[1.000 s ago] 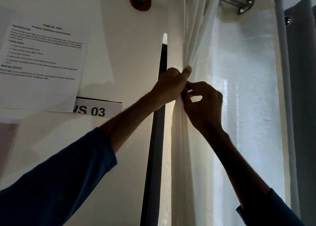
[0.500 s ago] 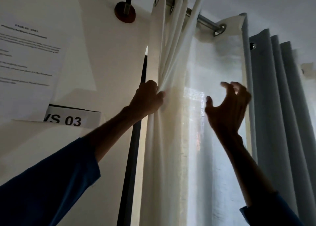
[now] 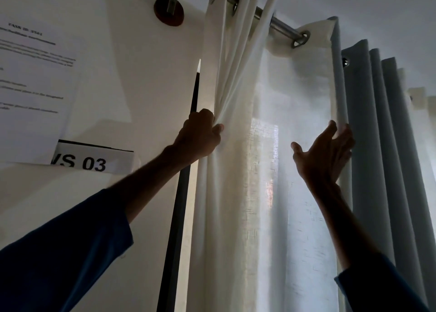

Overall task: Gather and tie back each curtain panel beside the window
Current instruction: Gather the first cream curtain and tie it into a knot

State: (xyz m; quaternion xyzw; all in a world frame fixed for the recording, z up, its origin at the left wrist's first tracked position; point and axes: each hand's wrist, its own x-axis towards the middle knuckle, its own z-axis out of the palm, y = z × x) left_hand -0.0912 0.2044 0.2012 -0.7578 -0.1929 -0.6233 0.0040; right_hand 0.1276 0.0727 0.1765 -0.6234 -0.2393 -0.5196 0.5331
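A sheer white curtain panel [image 3: 295,127] hangs from a metal rod [image 3: 280,27] over the bright window. Its left part is bunched into folds, and my left hand [image 3: 200,137] grips that bunch near the window's dark frame. My right hand [image 3: 328,153] is raised with its fingers spread, and the fingertips reach the white panel's right edge, next to a grey curtain panel [image 3: 387,146] hanging in pleats. Nothing is held in the right hand.
A printed sheet [image 3: 33,92] and a label reading "VS 03" [image 3: 92,160] are stuck on the wall at the left. A round brown rod bracket [image 3: 168,10] sits above. The dark window frame [image 3: 181,193] runs down beside the gathered folds.
My right hand let go of the gathered folds and moved right to the white panel's far edge. My left hand kept hold of the bunch. The view tilted upward.
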